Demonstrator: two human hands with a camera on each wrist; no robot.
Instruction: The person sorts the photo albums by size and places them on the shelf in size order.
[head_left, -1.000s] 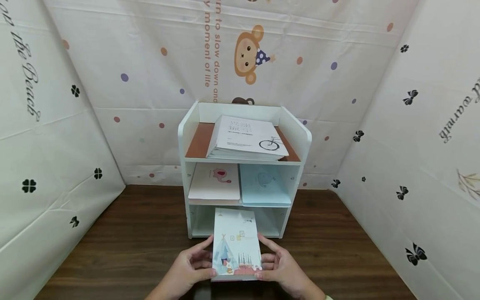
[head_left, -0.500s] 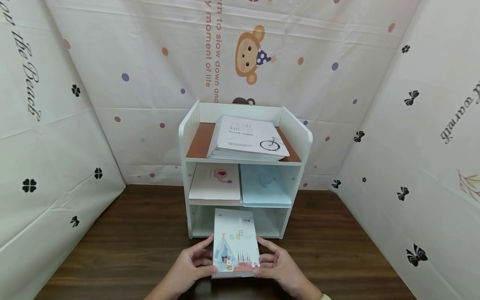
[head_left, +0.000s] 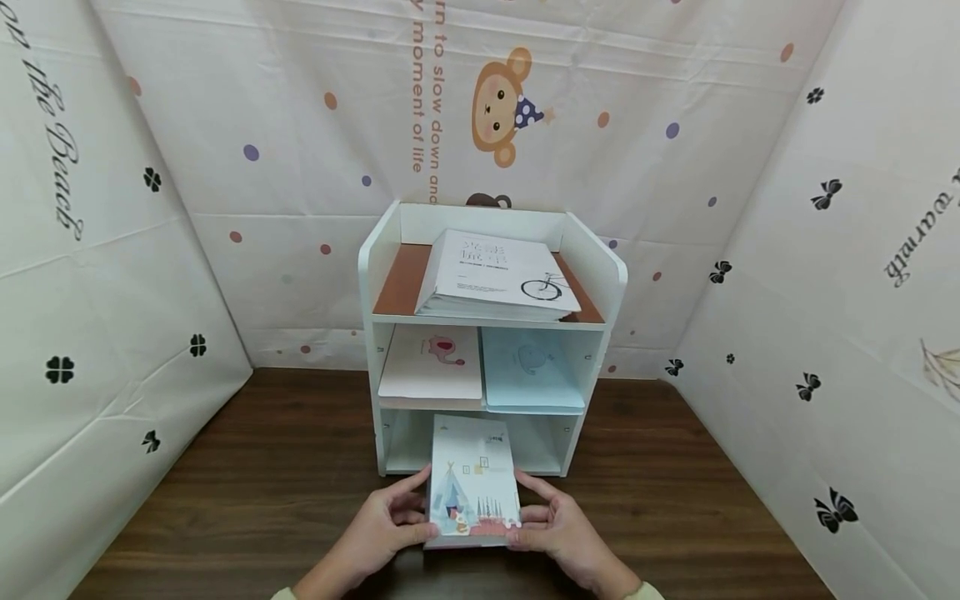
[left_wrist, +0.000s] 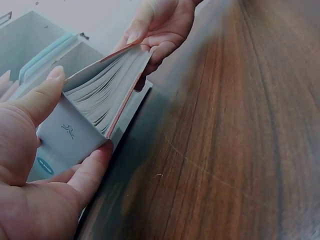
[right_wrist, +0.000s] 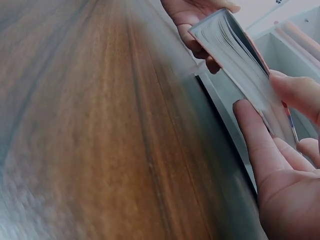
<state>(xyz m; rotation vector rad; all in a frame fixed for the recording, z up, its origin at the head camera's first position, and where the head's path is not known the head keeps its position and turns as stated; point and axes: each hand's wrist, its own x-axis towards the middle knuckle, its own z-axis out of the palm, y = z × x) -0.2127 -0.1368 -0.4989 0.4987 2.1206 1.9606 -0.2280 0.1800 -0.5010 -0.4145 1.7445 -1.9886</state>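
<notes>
A book with a pale cover, showing a blue tent and a pink strip, is held level in front of the bottom compartment of a white shelf unit. Its far end reaches into that compartment's opening. My left hand grips the left side, thumb on the near corner; the left wrist view shows fingers under the spine. On the right side my right hand grips the book, thumb above and fingers below. Page edges fan slightly between the covers in the right wrist view.
Thick white books lie stacked on the top shelf. The middle shelf holds a pink-white stack and a light blue stack side by side. A dark wooden table lies beneath, with printed cloth walls around it.
The near end of the book has shifted slightly away from me, toward the shelf unit. Both hands have kept their grip on it. The view has moved very slightly.
</notes>
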